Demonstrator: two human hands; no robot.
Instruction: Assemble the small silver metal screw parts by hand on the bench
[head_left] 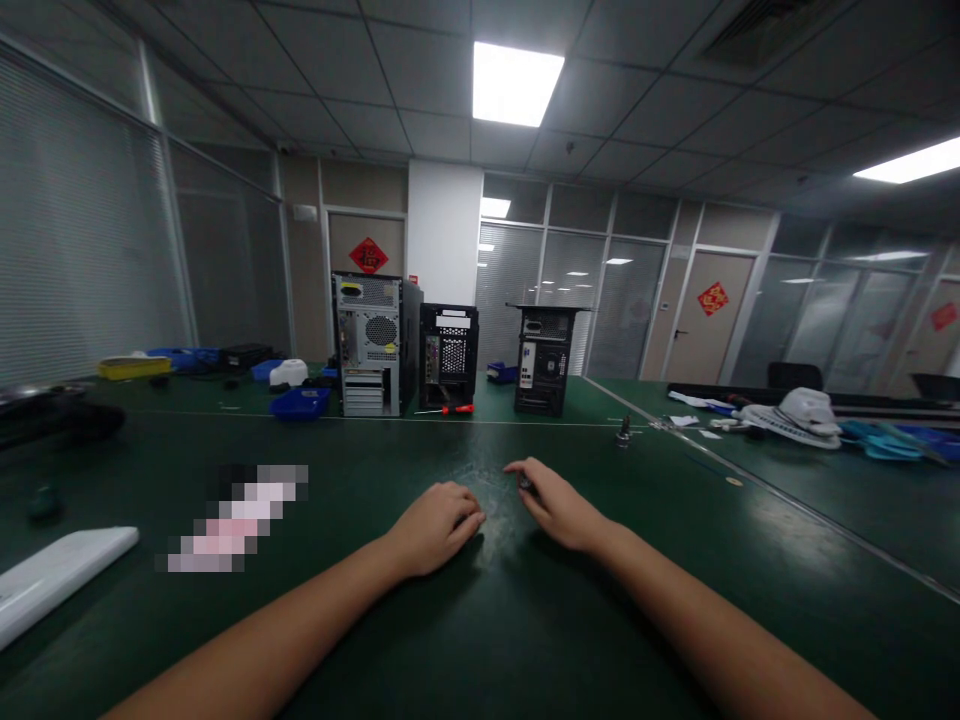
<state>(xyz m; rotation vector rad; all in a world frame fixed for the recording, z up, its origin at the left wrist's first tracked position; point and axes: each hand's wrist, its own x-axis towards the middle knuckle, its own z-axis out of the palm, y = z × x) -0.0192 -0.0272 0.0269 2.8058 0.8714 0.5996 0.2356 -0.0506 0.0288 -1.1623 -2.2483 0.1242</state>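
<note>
Glossy green tabletop (pixel 465 640) spreads beneath the right grip (pixel 559 502), curled round a small dark object (pixel 524 482) (left grip (pixel 439 528): can't tell).

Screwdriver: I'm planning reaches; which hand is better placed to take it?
Probably the left hand: the screwdriver lies nearly straight ahead of it, while the right hand is farther right and seems to hold a dark object.

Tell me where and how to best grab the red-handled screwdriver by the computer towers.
I'd take the screwdriver by its thick red handle, from above and the near side: it lies on the green table, handle to the right and thin shaft to the left, with the middle computer tower standing just behind.
</note>
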